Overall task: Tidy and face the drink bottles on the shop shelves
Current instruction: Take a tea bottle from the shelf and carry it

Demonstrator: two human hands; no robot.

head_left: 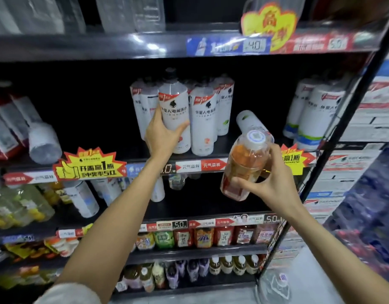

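The left hand (161,133) reaches up to the middle shelf (189,157) of a black metal shop rack and wraps around the lower body of a tall white-sleeved drink bottle with a black cap (175,113). The thumb lies along the bottle's left side and the fingers (183,126) curl across its front, so the grip is grasping that bottle. It stands upright at the front of a small cluster of matching white-sleeved bottles (205,119), just beside them on their left.

The right hand (269,181) holds a clear plastic bottle of orange-amber drink with a white cap (244,170) in front of the shelf edge, off the shelf and tilted so the cap faces the camera. Its fingers spread around the bottle's body, the thumb near the base, so this grip is grasping the orange bottle.

Just behind it, a white bottle with a green mark (249,121) lies tipped on the middle shelf. Further right stands another group of white bottles with blue bands (309,115). At the far left, a clear-capped bottle (43,141) lies on its side.

A yellow and red starburst promotion tag (88,165) hangs on the shelf's front rail, beside red and white price strips (200,165). Lower shelves hold rows of small colourful bottles (211,236), and yellowish drink bottles (20,207) sit at the left. Stacked cartons (364,119) stand to the right of the rack.
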